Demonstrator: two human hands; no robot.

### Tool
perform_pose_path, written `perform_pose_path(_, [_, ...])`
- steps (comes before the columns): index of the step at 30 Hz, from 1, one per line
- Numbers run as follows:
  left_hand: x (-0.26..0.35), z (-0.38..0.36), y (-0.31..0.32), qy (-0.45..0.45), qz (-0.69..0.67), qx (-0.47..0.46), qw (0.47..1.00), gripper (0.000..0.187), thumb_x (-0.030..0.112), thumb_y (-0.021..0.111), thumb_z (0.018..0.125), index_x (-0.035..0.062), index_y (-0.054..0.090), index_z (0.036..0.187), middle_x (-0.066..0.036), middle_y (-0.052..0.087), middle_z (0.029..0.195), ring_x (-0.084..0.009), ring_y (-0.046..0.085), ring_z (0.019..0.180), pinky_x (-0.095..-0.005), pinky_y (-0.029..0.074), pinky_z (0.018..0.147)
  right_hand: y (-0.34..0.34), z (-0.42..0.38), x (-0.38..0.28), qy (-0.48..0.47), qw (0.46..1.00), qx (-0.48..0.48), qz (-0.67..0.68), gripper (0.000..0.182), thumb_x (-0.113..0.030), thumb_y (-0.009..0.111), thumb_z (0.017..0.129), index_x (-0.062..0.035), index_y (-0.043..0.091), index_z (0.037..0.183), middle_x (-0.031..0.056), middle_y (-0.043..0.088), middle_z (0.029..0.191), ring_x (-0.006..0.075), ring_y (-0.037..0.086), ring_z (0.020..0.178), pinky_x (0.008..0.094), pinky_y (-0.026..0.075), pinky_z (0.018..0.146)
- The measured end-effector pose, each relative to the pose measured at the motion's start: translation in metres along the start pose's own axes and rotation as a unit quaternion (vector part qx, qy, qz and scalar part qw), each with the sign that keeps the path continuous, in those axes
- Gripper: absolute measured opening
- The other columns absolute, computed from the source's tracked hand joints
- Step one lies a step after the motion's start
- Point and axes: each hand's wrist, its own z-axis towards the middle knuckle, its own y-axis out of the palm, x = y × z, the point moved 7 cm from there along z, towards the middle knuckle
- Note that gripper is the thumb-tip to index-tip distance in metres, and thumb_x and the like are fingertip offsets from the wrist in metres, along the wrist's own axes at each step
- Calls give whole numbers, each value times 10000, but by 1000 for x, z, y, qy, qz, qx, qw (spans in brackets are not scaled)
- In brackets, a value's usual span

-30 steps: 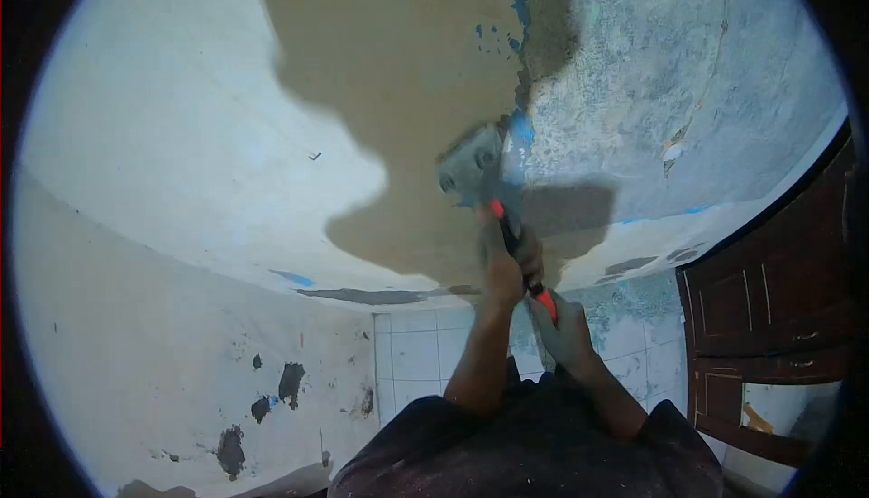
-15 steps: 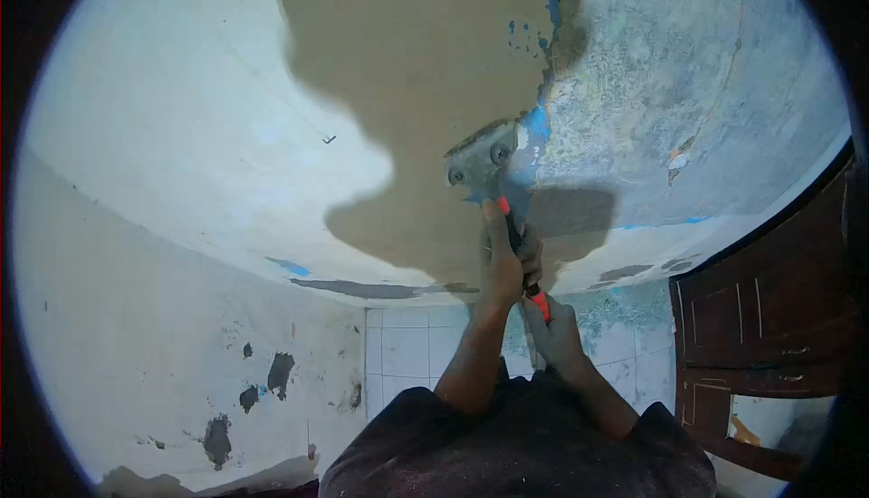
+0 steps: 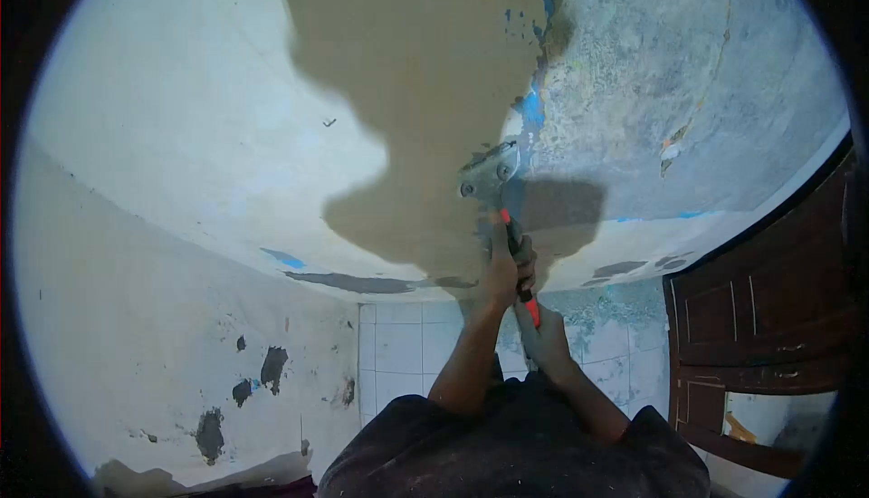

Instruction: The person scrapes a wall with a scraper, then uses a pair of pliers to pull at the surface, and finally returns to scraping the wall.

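Observation:
Both hands grip a long-handled scraper [image 3: 488,172] with a wide metal blade, two round fasteners and a red-and-black handle. Its blade lies against the wall [image 3: 425,72], beside a ragged edge where the pale coating gives way to a bare, mottled grey-blue surface. My left hand [image 3: 509,272] is wrapped round the upper handle, with the thumb stretched along it toward the blade. Lower down, my right hand [image 3: 545,333] closes round the handle near its red end section [image 3: 532,313]. Blue paint [image 3: 532,107] shows just above the blade.
Brown wooden cabinets [image 3: 760,312] stand on the right. Pale floor tiles [image 3: 391,344] with scattered flakes [image 3: 602,312] lie below the wall. The left wall [image 3: 136,317] has dark chipped patches. A small bent hook [image 3: 329,123] sticks out of the main wall.
The scraper has slid a short way down the wall, both hands still on its handle. More blue shows above the blade. The camera view has shifted slightly.

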Motion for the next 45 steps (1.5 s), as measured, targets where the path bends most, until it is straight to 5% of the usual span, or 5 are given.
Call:
perform_pose_path(9, [51, 5, 9, 65, 70, 18, 995, 469, 597, 357, 946, 155, 463, 833, 32, 358, 563, -93, 344, 439, -247, 297, 404, 15, 34, -38, 124, 968, -108, 188, 377, -352, 506, 962, 7, 598, 892, 64, 492, 575, 141, 537, 575, 339, 434, 533])
perform_pose_path(15, [-52, -11, -115, 94, 278, 81, 953, 662, 584, 289, 966, 45, 475, 1301, -115, 566, 1167, -202, 547, 1071, -383, 454, 896, 29, 25, -7, 84, 974, -79, 194, 412, -379, 479, 972, 11, 612, 956, 58, 545, 648, 123, 556, 627, 302, 458, 574])
perform_pose_path(21, [-113, -60, -124, 56, 141, 52, 987, 562, 470, 368, 990, -2, 464, 1279, -104, 564, 1097, -166, 522, 1033, -298, 443, 863, 38, 22, -37, -221, 959, 99, -147, 379, -311, 475, 975, 39, 604, 909, 114, 551, 800, 199, 593, 713, 348, 462, 652])
perform_pose_path(27, [-67, -58, -152, 120, 224, 87, 963, 347, 385, 485, 970, 50, 536, 901, 33, 449, 604, -53, 420, 522, -223, 305, 472, 74, 42, -39, -109, 990, -54, 64, 304, -262, 480, 979, 23, 580, 1012, 75, 561, 879, 142, 564, 777, 303, 453, 678])
perform_pose_path(45, [-77, -76, -130, 172, 251, 111, 946, 382, 393, 498, 949, 15, 551, 950, 10, 475, 653, -78, 443, 569, -249, 341, 493, 39, 107, -87, -72, 961, -90, 250, 207, -213, 450, 992, -18, 503, 946, 8, 505, 657, 78, 488, 578, 254, 420, 539])
